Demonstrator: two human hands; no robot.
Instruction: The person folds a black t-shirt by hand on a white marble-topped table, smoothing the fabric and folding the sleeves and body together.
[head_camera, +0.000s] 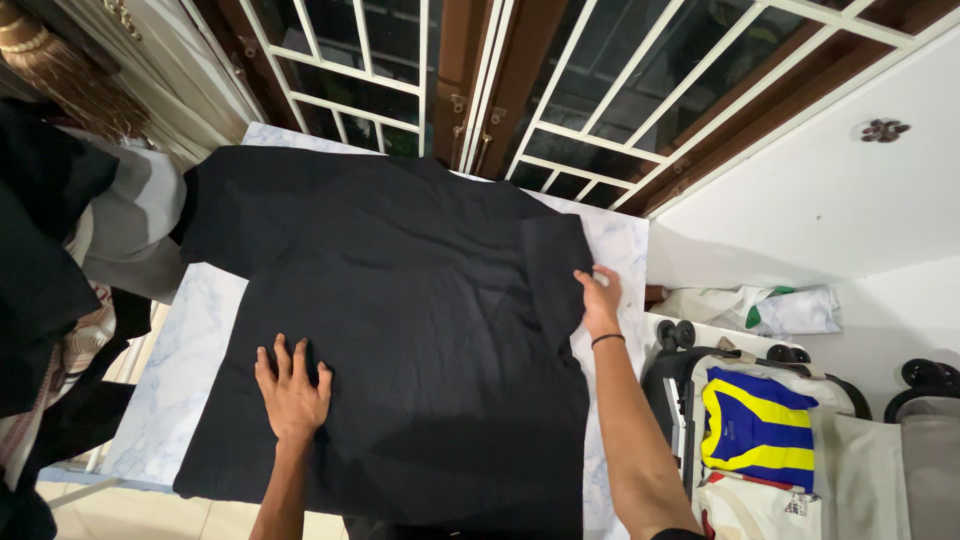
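A black T-shirt (400, 300) lies spread flat over a white marble-patterned tabletop (185, 365). My left hand (292, 392) presses palm-down on the shirt's lower left part, fingers spread. My right hand (600, 300), with a dark band on the wrist, pinches the shirt's right edge by the folded-in sleeve, at the table's right side.
A pile of dark and grey clothes (70, 260) sits at the left. An open suitcase (800, 450) at the right holds a blue and yellow shirt (755, 430). Behind the table are white window bars (560, 90) and a white wall (830, 190).
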